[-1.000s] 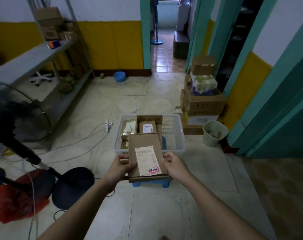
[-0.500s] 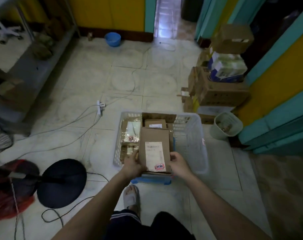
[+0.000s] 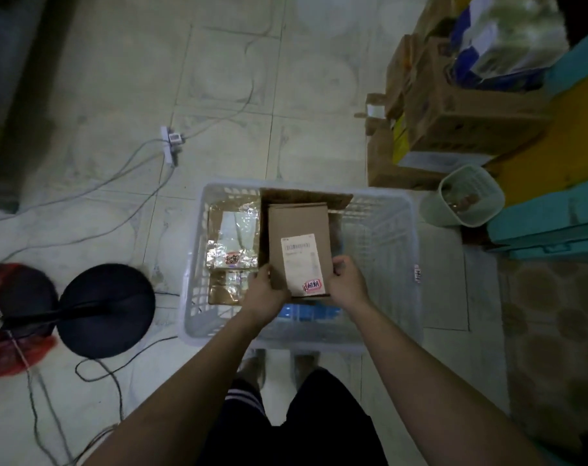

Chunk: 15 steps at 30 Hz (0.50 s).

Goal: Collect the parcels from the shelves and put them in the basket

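Left hand (image 3: pixel 265 290) and right hand (image 3: pixel 347 280) grip the near edges of the cardboard parcel (image 3: pixel 299 243) held over the white basket (image 3: pixel 390 257); judged stiff, light, best held by its side edges.

A matt brown cardboard parcel (image 3: pixel 299 237) with a smooth white paper label (image 3: pixel 302 264) is seen at the centre of the frame. It is framed by a white plastic basket (image 3: pixel 393 250) of slatted, faintly glossy walls. To its left, a packet (image 3: pixel 233 240) wrapped in shiny, crinkled film is seen. Pale, smooth floor tiles (image 3: pixel 124 79) with a dull sheen fill the upper left. Rough matt cardboard boxes (image 3: pixel 454 119) are stacked at upper right, beside a pale plastic bin (image 3: pixel 470 196).
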### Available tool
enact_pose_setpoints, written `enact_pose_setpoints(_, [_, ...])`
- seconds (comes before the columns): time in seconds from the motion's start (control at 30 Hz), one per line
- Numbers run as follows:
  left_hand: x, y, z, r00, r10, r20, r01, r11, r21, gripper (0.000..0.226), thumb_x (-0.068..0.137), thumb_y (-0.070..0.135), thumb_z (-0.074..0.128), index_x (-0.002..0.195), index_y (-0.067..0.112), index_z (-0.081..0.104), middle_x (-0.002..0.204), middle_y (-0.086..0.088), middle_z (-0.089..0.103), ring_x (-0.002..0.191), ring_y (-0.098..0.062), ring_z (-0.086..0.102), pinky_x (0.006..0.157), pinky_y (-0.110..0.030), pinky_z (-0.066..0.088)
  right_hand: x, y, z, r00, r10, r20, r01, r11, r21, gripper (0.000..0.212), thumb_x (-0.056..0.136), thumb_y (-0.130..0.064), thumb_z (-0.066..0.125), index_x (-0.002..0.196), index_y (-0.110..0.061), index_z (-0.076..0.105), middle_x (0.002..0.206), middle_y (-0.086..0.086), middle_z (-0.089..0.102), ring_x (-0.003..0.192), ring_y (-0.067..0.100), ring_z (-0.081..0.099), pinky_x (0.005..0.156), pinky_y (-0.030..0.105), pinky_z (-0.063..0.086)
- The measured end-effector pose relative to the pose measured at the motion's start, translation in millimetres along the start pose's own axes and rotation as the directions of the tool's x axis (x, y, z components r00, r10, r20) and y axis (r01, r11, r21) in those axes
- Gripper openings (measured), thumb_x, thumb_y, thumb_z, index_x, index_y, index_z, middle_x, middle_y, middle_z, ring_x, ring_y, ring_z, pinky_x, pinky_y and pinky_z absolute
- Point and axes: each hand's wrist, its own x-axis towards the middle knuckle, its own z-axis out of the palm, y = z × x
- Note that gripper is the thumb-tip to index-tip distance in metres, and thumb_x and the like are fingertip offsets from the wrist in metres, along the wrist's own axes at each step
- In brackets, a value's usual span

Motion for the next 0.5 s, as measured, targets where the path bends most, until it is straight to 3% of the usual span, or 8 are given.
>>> enact_pose_setpoints(0.1, [22, -12, 9, 0.999, -0.034, 0.004, 0.034, 0.999, 0.016, 0.075, 0.058, 0.058, 0.072, 0.124, 0.028, 0.054, 0.129, -0.002, 0.059, 0.114, -0.023, 0.062, 0.092, -0.049, 0.057, 10, 3, 5, 0.997, 0.012, 0.078, -0.017, 0.998, 0.064, 0.030, 0.093, -0.012, 0.064, 0.122, -0.017, 0.060, 0.116, -0.001, 0.067, 0.106, 0.018, 0.063, 0.085, 0.031, 0.051])
enact_pose_setpoints(0.2, [41, -26, 19, 0.998, -0.069, 0.009, 0.068, 0.996, 0.054, 0.057, 0.060, 0.056, 0.073, 0.110, 0.034, 0.057, 0.118, 0.000, 0.062, 0.106, -0.021, 0.065, 0.087, -0.047, 0.059, 9, 0, 3, 0.975, 0.009, 0.224, -0.032, 0.994, 0.100, 0.039, 0.096, -0.016, 0.062, 0.134, -0.022, 0.055, 0.115, -0.011, 0.061, 0.106, 0.009, 0.056, 0.088, 0.026, 0.046])
enact_pose_setpoints(0.3, [17, 10, 14, 0.997, -0.055, -0.053, 0.061, 0.992, 0.110, 0.064, 0.068, 0.052, 0.067, 0.126, 0.029, 0.053, 0.132, -0.005, 0.055, 0.114, -0.024, 0.061, 0.093, -0.048, 0.056, 9, 0, -3, 0.973, 0.015, 0.232, -0.031, 0.997, 0.064, 0.036, 0.095, -0.021, 0.063, 0.130, -0.026, 0.057, 0.118, -0.012, 0.064, 0.108, 0.011, 0.060, 0.087, 0.027, 0.049])
enact_pose_setpoints(0.37, [-9, 53, 9, 0.998, -0.013, -0.068, 0.025, 0.984, 0.177, 0.064, 0.082, 0.033, 0.065, 0.141, 0.017, 0.045, 0.141, -0.011, 0.044, 0.124, -0.030, 0.052, 0.102, -0.051, 0.050, 8, -3, -15, 0.985, 0.016, 0.172, -0.021, 0.999, 0.026, 0.027, 0.094, -0.019, 0.060, 0.120, -0.027, 0.062, 0.116, -0.005, 0.069, 0.106, 0.017, 0.064, 0.088, 0.035, 0.053])
enact_pose_setpoints(0.43, [-22, 85, 5, 0.999, 0.035, -0.036, -0.024, 0.959, 0.283, 0.066, 0.090, 0.020, 0.063, 0.150, 0.012, 0.037, 0.150, -0.013, 0.038, 0.133, -0.033, 0.044, 0.110, -0.047, 0.042, 3, -9, -33, 0.991, 0.030, 0.130, -0.030, 1.000, -0.001, 0.016, 0.096, -0.016, 0.056, 0.108, -0.024, 0.060, 0.109, -0.002, 0.066, 0.101, 0.018, 0.061, 0.090, 0.036, 0.051])
enact_pose_setpoints(0.5, [-29, 115, 1, 0.994, 0.098, 0.041, -0.106, 0.911, 0.399, 0.065, 0.096, 0.023, 0.059, 0.153, 0.010, 0.033, 0.157, -0.013, 0.032, 0.141, -0.032, 0.036, 0.115, -0.041, 0.034, -3, -17, -56, 0.994, 0.032, 0.106, -0.029, 0.999, -0.032, 0.014, 0.098, -0.013, 0.050, 0.108, -0.019, 0.058, 0.109, 0.003, 0.063, 0.101, 0.021, 0.059, 0.092, 0.037, 0.049])
